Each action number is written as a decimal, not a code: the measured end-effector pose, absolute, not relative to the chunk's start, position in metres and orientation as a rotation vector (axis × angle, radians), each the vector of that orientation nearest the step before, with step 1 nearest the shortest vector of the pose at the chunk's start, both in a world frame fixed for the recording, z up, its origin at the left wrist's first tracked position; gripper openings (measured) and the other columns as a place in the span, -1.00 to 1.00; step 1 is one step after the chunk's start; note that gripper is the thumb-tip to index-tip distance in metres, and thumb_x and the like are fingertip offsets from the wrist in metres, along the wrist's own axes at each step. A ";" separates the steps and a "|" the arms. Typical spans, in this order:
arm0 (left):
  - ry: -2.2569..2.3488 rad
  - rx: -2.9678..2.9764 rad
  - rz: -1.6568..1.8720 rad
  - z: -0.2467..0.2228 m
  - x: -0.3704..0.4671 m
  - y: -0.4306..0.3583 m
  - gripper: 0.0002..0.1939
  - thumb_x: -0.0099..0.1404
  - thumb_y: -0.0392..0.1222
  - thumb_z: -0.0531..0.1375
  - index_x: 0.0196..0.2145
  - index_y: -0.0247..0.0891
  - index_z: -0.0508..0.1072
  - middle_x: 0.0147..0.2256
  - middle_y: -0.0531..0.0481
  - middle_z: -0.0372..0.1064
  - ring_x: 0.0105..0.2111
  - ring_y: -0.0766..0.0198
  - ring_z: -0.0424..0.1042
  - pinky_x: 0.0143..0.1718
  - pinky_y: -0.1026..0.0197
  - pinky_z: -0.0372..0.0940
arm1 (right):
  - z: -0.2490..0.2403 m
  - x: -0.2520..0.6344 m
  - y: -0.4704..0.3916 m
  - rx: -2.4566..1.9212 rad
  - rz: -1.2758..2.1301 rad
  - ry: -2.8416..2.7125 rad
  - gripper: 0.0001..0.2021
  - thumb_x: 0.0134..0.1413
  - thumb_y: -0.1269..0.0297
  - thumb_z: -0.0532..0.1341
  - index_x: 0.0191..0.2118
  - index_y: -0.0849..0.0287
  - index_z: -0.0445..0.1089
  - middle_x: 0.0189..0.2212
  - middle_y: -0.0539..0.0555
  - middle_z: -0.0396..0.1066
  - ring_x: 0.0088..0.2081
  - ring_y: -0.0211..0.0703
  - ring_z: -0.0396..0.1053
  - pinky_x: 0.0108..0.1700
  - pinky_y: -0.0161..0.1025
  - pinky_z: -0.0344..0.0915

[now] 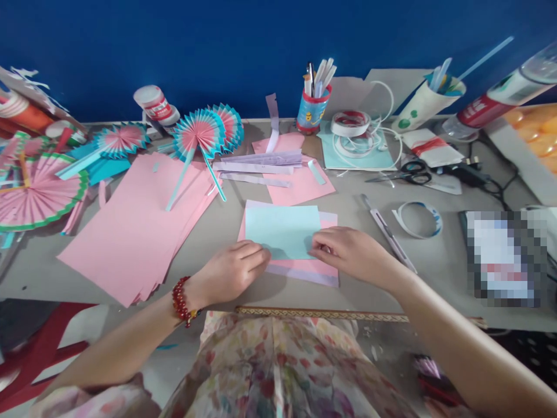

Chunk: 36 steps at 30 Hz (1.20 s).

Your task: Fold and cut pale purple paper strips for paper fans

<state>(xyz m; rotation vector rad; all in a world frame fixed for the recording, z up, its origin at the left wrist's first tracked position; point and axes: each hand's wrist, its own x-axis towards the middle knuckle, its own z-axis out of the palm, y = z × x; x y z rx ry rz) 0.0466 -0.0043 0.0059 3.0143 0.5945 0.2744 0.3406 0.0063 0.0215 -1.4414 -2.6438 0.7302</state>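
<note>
A light blue paper sheet lies flat over sheets of pink paper and pale purple paper on the desk. My left hand, with a red bead bracelet at the wrist, is closed at the blue sheet's lower left corner. At its lower right corner, my right hand pinches the edge, thumb against curled fingers. Both palms face down, so the fingertips are partly hidden.
Pink sheets and folded paper fans are on the left. Purple strips lie behind the blue sheet. Rightward are a utility knife, a tape roll, scissors, a glue gun and a blurred phone.
</note>
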 end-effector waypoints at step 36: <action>0.637 3.010 0.277 -0.001 0.040 -0.007 -0.68 0.48 -0.38 -0.03 0.06 -0.39 0.42 0.00 -0.16 0.43 -0.01 0.09 0.34 0.11 0.03 0.28 | 0.020 0.343 0.009 -1.396 0.669 -2.747 -0.78 0.29 0.28 0.17 -0.42 0.16 0.34 -0.41 0.02 0.36 -0.32 -0.16 0.31 -0.26 -0.25 0.07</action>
